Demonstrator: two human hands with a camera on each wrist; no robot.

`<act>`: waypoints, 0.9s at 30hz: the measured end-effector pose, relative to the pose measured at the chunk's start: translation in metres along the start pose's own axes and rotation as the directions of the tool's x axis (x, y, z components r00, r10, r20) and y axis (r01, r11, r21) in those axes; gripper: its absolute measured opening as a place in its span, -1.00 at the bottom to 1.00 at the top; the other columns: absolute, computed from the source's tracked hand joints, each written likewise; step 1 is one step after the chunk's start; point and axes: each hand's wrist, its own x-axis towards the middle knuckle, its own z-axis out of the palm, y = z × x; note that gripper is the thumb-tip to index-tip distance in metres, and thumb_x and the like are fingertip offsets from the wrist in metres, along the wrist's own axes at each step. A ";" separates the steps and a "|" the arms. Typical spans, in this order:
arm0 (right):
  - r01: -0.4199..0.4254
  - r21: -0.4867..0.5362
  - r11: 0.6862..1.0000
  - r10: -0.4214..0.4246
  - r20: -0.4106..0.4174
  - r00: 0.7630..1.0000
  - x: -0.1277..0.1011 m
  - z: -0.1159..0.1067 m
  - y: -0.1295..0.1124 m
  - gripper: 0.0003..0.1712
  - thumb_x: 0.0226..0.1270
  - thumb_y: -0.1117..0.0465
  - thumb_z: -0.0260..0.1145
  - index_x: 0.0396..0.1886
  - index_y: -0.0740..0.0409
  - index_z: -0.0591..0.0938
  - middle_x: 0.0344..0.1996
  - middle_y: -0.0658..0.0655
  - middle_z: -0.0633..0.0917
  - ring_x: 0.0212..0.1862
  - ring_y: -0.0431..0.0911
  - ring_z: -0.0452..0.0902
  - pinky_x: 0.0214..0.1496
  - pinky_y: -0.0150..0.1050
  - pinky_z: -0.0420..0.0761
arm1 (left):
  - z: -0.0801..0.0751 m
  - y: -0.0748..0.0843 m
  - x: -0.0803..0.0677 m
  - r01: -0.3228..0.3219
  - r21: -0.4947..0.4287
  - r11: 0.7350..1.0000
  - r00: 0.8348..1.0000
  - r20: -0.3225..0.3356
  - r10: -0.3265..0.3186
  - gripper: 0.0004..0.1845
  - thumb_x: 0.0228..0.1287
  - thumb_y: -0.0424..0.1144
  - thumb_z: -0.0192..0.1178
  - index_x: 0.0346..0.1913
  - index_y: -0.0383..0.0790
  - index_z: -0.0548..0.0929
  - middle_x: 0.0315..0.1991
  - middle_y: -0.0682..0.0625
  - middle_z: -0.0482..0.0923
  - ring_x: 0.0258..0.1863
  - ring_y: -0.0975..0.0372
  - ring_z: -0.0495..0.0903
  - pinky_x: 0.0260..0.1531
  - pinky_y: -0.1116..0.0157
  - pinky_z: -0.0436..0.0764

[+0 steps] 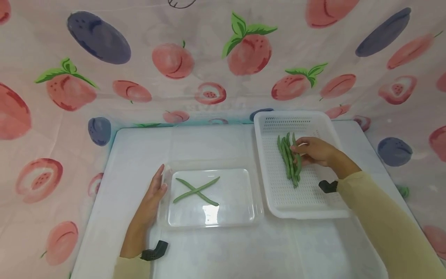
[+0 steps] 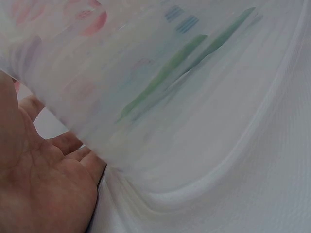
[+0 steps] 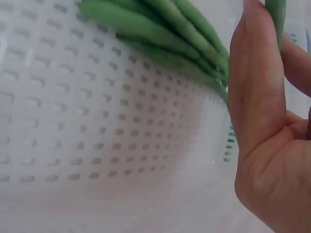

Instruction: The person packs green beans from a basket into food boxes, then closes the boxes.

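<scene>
In the head view, my left hand [image 1: 150,199] rests with fairly straight fingers along the left side of a clear plastic container [image 1: 258,197]. Two green beans [image 1: 209,183] lie crossed inside it, toward its left half. To the right, my right hand [image 1: 316,151] reaches into a white perforated basket [image 1: 260,162] over a small bunch of green beans [image 1: 288,161]. Between its thumb and fingers it pinches one green bean [image 3: 276,19], seen at the top of the right wrist view. The left wrist view shows the container's cloudy wall beside the left palm [image 2: 43,179].
A white-covered table [image 1: 139,147] carries both vessels, the basket standing right of the container. Behind and at the sides hangs a fruit-print cloth [image 1: 209,50]. Dark straps [image 1: 155,251] sit on both wrists.
</scene>
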 end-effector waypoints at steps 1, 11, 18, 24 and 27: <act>0.000 0.019 1.000 0.000 0.008 1.000 -0.001 0.002 -0.002 -0.31 0.54 -0.01 0.25 0.37 0.35 0.25 0.00 0.23 0.57 -0.19 -0.08 0.77 -0.11 -0.20 0.78 | 0.000 0.000 0.000 -0.001 -0.001 1.000 1.000 0.000 0.001 -0.30 0.63 -0.22 -0.16 0.65 0.31 -0.12 0.70 0.04 -0.30 0.66 -0.09 -0.34 0.37 -0.53 -0.14; 0.033 0.050 0.998 -0.037 0.069 0.997 -0.012 0.014 -0.017 -0.29 0.50 -0.03 0.29 0.36 0.27 0.22 -0.07 0.18 0.66 -0.13 -0.02 0.79 -0.08 -0.13 0.78 | -0.001 -0.002 0.001 -0.004 0.006 1.000 1.000 0.003 0.004 -0.30 0.63 -0.19 -0.14 0.65 0.32 -0.12 0.70 0.07 -0.30 0.67 -0.08 -0.32 0.37 -0.52 -0.11; 0.074 0.100 0.992 -0.086 0.120 0.989 -0.023 0.026 -0.033 -0.24 0.48 0.18 0.33 0.46 0.23 0.11 -0.12 0.16 0.67 -0.04 0.06 0.78 -0.08 -0.13 0.78 | -0.001 -0.001 0.001 -0.008 0.025 1.000 1.000 -0.009 0.008 -0.30 0.62 -0.20 -0.14 0.64 0.36 -0.11 0.70 0.07 -0.29 0.67 -0.09 -0.31 0.35 -0.52 -0.07; 0.122 0.120 0.985 -0.139 0.144 0.980 -0.033 0.039 -0.047 -0.27 0.47 0.26 0.32 0.47 0.26 0.17 -0.13 0.14 0.61 -0.03 0.07 0.77 -0.06 -0.11 0.78 | 0.000 0.000 0.001 0.003 0.028 1.000 1.000 -0.012 -0.003 -0.30 0.62 -0.19 -0.14 0.64 0.36 -0.11 0.70 0.07 -0.30 0.67 -0.10 -0.31 0.35 -0.53 -0.07; 0.136 0.123 0.983 -0.154 0.153 0.976 -0.034 0.047 -0.051 -0.31 0.47 0.28 0.31 0.46 0.26 0.21 -0.15 0.12 0.60 -0.02 0.05 0.77 -0.07 -0.15 0.78 | 0.000 -0.001 0.001 0.004 0.032 0.999 1.000 -0.010 -0.004 -0.30 0.62 -0.19 -0.14 0.65 0.34 -0.12 0.70 0.08 -0.31 0.67 -0.10 -0.31 0.35 -0.52 -0.07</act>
